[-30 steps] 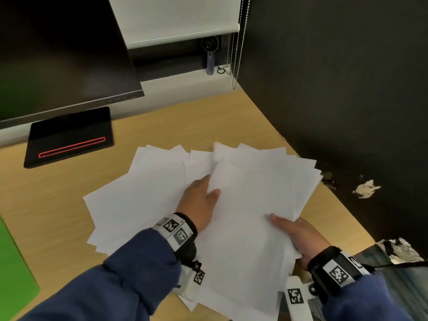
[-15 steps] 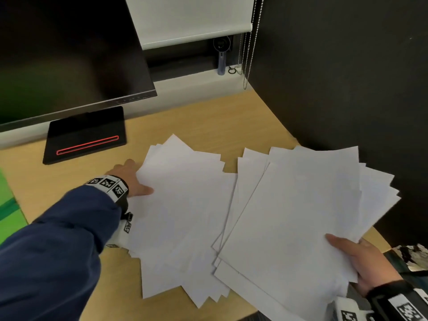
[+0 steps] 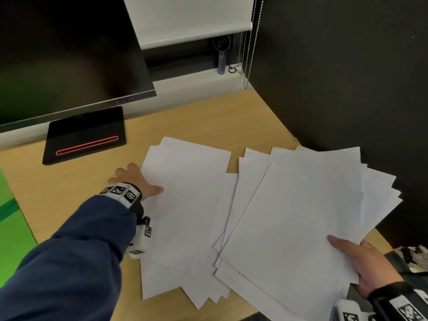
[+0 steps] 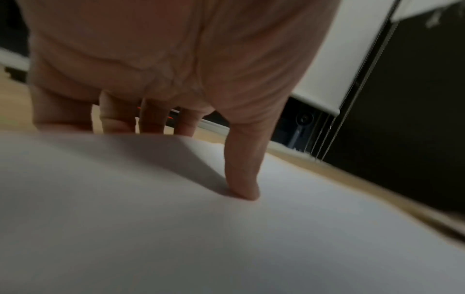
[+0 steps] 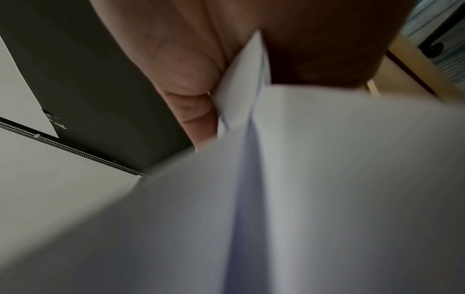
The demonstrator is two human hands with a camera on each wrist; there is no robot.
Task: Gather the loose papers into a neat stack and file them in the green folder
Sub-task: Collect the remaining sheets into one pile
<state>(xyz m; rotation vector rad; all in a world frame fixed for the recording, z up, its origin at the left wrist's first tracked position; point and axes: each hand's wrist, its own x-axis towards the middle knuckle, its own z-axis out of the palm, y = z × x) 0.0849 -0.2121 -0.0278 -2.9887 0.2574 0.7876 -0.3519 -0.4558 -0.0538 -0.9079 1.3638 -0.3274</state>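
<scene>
White loose papers lie in two groups on the wooden desk (image 3: 203, 117). My left hand (image 3: 136, 179) is at the left edge of the left pile (image 3: 185, 205). Its thumb (image 4: 242, 191) presses on the top sheet (image 4: 226, 238) while the fingers (image 4: 151, 119) reach down behind the edge. My right hand (image 3: 361, 258) holds a fanned bunch of sheets (image 3: 301, 216) at its near right corner, thumb on top, raised over the desk's right side. In the right wrist view the sheets (image 5: 327, 179) sit pinched between thumb and palm (image 5: 191, 83). The green folder (image 3: 11, 228) shows at the far left edge.
A dark monitor (image 3: 69, 54) stands at the back left on a black base with a red line (image 3: 85, 135). A black wall (image 3: 347, 77) closes the right side. Blind cords (image 3: 249, 42) hang in the back corner. Bare desk lies between folder and papers.
A second ago both hands lay on one spread heap. My right hand has since drawn a bunch off to the right, and my left hand has shifted to the remaining pile's left edge.
</scene>
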